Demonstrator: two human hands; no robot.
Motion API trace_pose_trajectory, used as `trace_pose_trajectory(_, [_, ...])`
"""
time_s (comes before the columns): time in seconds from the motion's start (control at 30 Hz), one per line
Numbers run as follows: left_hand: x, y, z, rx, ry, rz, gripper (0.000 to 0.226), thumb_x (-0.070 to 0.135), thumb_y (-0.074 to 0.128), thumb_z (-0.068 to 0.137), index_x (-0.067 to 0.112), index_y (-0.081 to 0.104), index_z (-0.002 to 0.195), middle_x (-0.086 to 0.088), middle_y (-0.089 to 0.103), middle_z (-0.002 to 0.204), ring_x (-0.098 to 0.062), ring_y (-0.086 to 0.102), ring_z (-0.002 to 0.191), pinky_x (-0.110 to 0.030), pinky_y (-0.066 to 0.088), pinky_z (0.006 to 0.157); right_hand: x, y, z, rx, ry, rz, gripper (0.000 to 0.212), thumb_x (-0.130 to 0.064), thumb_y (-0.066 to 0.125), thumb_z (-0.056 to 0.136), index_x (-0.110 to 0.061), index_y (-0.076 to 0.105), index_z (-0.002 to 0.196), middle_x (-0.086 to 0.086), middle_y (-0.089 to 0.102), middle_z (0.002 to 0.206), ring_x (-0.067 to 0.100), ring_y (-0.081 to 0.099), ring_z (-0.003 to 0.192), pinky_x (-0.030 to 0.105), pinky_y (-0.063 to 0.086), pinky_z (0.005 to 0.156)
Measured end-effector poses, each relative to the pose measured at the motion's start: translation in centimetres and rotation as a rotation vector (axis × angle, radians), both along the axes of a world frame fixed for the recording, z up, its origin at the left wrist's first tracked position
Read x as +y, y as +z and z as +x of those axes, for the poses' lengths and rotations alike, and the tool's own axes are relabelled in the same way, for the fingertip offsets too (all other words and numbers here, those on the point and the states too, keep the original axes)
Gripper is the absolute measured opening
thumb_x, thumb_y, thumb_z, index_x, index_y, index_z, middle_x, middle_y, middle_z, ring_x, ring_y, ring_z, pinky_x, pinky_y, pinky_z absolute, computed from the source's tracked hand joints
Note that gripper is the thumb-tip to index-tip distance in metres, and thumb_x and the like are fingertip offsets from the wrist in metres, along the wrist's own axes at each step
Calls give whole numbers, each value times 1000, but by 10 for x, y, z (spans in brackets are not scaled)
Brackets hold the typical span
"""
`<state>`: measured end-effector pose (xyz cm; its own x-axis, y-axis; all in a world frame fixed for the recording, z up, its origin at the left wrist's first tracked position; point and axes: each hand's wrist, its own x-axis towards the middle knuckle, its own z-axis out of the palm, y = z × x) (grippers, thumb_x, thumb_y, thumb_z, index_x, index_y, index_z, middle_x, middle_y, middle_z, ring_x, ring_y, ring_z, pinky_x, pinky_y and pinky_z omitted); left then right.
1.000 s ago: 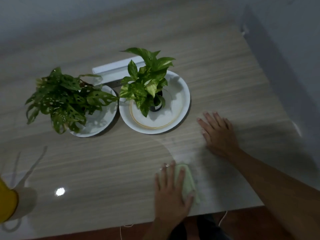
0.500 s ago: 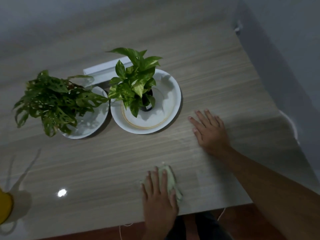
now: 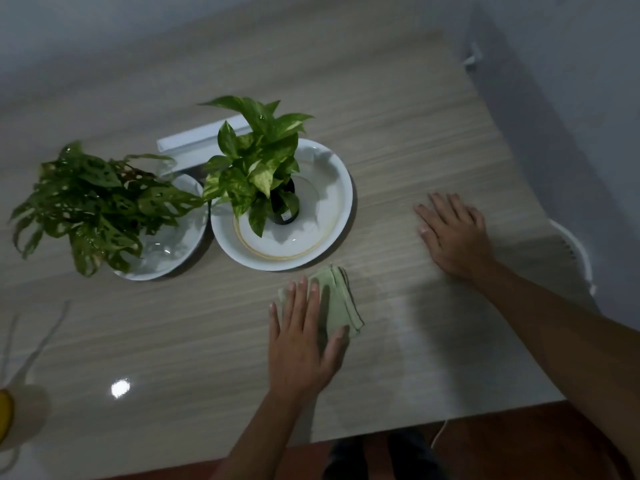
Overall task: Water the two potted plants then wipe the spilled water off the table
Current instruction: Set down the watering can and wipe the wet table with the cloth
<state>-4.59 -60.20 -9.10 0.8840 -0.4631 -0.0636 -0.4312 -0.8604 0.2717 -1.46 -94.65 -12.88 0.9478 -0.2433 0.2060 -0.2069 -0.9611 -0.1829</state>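
Note:
Two potted plants stand on white plates on the wooden table (image 3: pixel 398 140). The holey-leaved plant (image 3: pixel 90 202) is at the left on a smaller plate (image 3: pixel 180 251). The variegated plant (image 3: pixel 259 168) in a dark pot sits on the larger plate (image 3: pixel 329 202). My left hand (image 3: pixel 301 344) lies flat on a folded light green cloth (image 3: pixel 337 299), pressing it to the table just in front of the larger plate. My right hand (image 3: pixel 453 233) rests flat, fingers spread, on the table to the right of the plates, holding nothing.
A white flat box (image 3: pixel 194 140) lies behind the plants. A yellow object (image 3: pixel 5 414) shows at the left edge. The table's near edge (image 3: pixel 433 424) runs along the bottom, a wall is close at the right, and a white cable (image 3: pixel 438 436) hangs below.
My left hand has pushed the green cloth forward, away from the near edge and up to the larger plate. My right hand stays flat in the same spot on the table.

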Motion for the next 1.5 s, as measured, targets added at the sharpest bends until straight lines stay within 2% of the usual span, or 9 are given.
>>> trace_pose_trajectory(0.17, [-12,-13,-5,57,-84,69,89,70,37,93,10,23,157,-10,10,167,-29,3,155,-54,9,123,-3,-7,0,-22,-2,-35,44,-38,43,100,-27,52,141,5,46,151,33,41,140,47,34,104])
trace_pose_trajectory(0.3, [-28,-18,7,38,-10,33,61,34,40,99,2,37,151,-16,27,161,-37,21,150,-62,28,114,-5,-10,1,-22,-1,-39,45,-40,44,99,-28,51,142,5,45,152,33,40,141,48,33,105])
trace_pose_trajectory(0.4, [-28,-24,-15,8,-62,-15,61,20,51,92,2,41,149,-14,28,160,-40,27,147,-59,29,115,-5,-11,2,-24,0,-32,46,-40,44,98,-28,51,142,5,45,152,33,39,141,48,33,105])
trace_pose_trajectory(0.57, [-90,-27,-66,31,-322,-8,72,41,50,89,21,31,156,-10,21,166,-34,14,153,-52,14,119,-6,-14,2,-37,-3,-17,46,-41,45,97,-29,52,141,5,46,151,33,41,140,48,34,105])
trace_pose_trajectory(0.8, [-44,-20,-13,12,-181,82,63,38,43,98,25,28,157,-6,11,168,-30,11,154,-52,12,122,-6,-16,2,-47,-4,-8,46,-45,41,98,-31,51,141,2,44,153,31,40,140,47,32,106])
trace_pose_trajectory(0.97, [-34,-28,-33,39,-142,97,86,69,42,92,18,25,158,-12,12,168,-33,7,154,-53,7,122,-5,-15,2,-75,-27,0,44,-43,44,98,-32,53,139,2,45,152,29,40,140,46,32,107])
trace_pose_trajectory(1.17, [-68,-26,3,33,-88,80,70,36,45,93,21,26,158,-11,15,167,-33,9,154,-61,20,118,-7,-11,3,-35,-9,15,45,-44,46,97,-33,52,140,1,45,152,29,40,141,44,31,106])
trace_pose_trajectory(1.4, [-124,-34,-82,27,-562,-81,83,45,58,77,27,34,155,-5,16,168,-32,15,153,-60,25,114,-33,-2,15,65,-2,23,45,-42,44,97,-30,53,139,4,42,154,29,36,143,45,29,107])
trace_pose_trajectory(1.5, [-145,-26,-19,-14,-346,37,80,41,52,81,26,29,157,-6,11,168,-30,10,154,-58,17,119,-56,2,24,62,-30,-36,44,-40,42,99,-27,55,139,6,44,153,34,39,140,45,31,105])
